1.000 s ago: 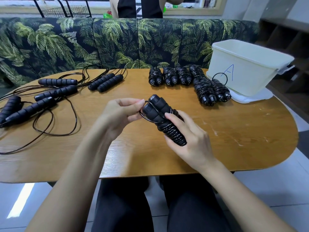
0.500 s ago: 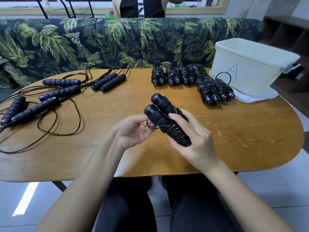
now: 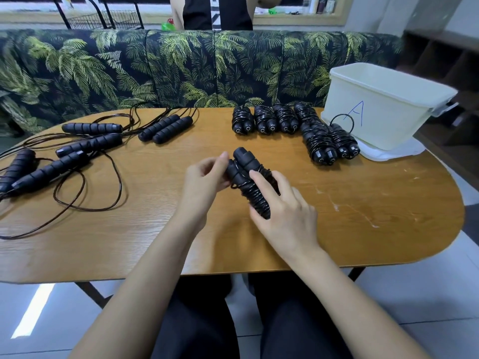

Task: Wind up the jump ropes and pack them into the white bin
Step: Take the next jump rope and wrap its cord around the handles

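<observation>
Jump ropes are the work here, and the head view, the only one, shows one of them, the wound rope, held above the middle of the desk. The right hand has its grip clenched around the paired handles and the cord coiled on them. The left hand pinches at the upper end of the bundle, where the last of the cord seems to be getting tucked, though the cord's end itself is hidden. The winding step looks almost finished.

Six finished bundles lie in a row beside the white bin, which sits at the desk's far right. Loose ropes lie unwound at the left. The next move likely calls for securing the cord end firmly so the coil does not spring open, then setting the bundle down or into the bin.
</observation>
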